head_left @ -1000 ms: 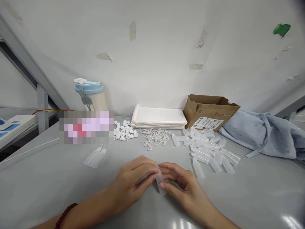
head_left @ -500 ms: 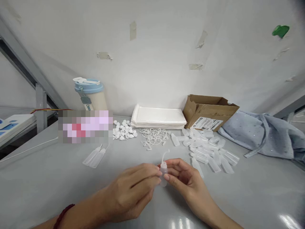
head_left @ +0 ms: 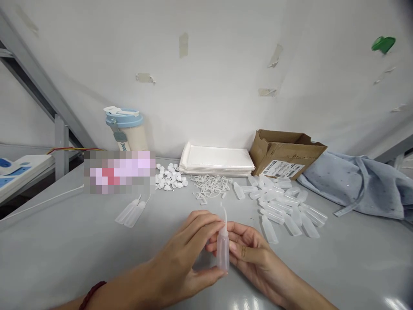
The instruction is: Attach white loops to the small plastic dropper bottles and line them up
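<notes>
Fingers (head_left: 200,224) holding bottle (head_left: 223,254), grey table (head_left: 80,241), white wall (head_left: 219,94)

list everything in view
held bottle: one, translucent, centre
tubed bottles: two, translucent, left
loose bottles: many, translucent, right
tubes: many, white, centre
caps: many, white, beside tubes
packets: several, white, back
box: one, brown, back right
cup: one, cream, back left
cloth: one, blue, right
pixelated patch: one, pinkish, left
device: one, white, left
cord: one, white, left
tape: several, beige, wall
unknown object: one, green, wall
table: one, grey, underneath
bars: several, grey, sides
bracelet: one, maroon, bottom left
left hand: one, on bottle
right hand: one, on bottle
</notes>
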